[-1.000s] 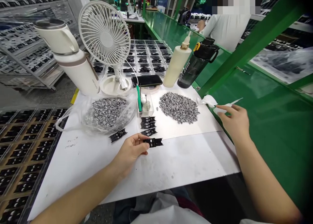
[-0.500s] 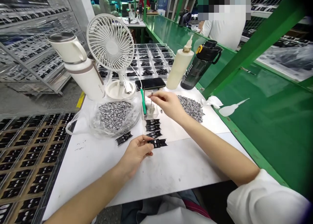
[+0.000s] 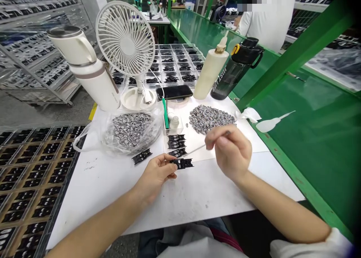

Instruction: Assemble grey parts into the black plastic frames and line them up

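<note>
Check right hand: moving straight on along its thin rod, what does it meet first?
Likely the black part in the left hand, with the rod leading; depth is unclear, and another black piece lies close by.

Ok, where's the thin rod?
In the head view, just right of centre: the thin rod is in the person's right hand, slanting down-left towards the black part pinched in the left hand.

Notched black part (image 3: 186, 163) — held crosswise, thin grey rod (image 3: 197, 149) — slanted, tip near the part's far edge
</note>
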Demonstrator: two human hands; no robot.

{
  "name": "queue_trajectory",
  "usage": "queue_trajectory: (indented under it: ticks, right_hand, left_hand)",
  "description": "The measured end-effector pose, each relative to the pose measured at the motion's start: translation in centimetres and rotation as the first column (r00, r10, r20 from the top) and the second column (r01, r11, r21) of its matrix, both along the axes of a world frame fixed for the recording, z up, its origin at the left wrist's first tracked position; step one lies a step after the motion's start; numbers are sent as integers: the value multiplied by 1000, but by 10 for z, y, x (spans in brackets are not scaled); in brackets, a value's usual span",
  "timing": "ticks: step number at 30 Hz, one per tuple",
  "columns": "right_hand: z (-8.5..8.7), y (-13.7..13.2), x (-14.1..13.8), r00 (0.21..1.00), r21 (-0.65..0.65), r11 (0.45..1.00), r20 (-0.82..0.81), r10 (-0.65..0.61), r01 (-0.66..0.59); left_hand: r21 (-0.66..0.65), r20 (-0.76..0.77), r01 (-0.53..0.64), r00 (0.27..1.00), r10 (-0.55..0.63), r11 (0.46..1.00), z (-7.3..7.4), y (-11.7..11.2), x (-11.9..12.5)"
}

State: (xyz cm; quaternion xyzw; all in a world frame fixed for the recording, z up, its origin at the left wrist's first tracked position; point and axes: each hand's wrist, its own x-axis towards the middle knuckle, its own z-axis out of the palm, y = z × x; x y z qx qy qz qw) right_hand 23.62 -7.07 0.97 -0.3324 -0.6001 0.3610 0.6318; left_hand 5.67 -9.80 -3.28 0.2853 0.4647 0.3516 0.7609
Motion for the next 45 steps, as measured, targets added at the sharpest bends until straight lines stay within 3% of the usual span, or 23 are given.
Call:
queue_trajectory:
  ticks: [4, 8, 21, 25, 27, 32, 37, 43, 45]
  right_hand:
    - [-20, -19, 0, 998, 2, 998, 7, 56, -56]
    - [-25, -20, -2, 994, -18, 995, 47, 94, -94]
    - [-25, -19, -3, 989, -35, 997, 123, 79, -75]
    - [-18, -14, -2, 999, 25, 1000, 53, -13, 11]
    - [-9, -6, -2, 991, 44, 995, 101, -88, 84]
    - [12, 29, -3, 904, 32, 975, 369, -215, 219]
    - [15, 58, -11, 858, 102, 964, 440, -266, 246]
    - [15, 66, -22, 672, 137, 962, 692, -264, 237]
    - [20, 66, -33, 636, 238, 951, 707, -308, 196]
  left_hand:
    - [6, -1, 3, 1000, -3, 1000, 2, 0, 1]
    - [7, -1, 2, 1000, -2, 1000, 4, 0, 1]
    - [25, -15, 26, 1000, -26, 999, 4, 0, 0]
    - [19, -15, 19, 1000, -18, 1000, 4, -1, 0]
    - [16, -19, 21, 1000, -21, 1000, 5, -1, 0]
    - [7, -20, 17, 1000, -17, 1000, 6, -1, 1]
    - [21, -13, 22, 1000, -22, 1000, 6, -2, 0]
    - [82, -52, 53, 997, -49, 995, 4, -1, 2]
    - [105, -70, 123, 991, -116, 987, 5, -1, 3]
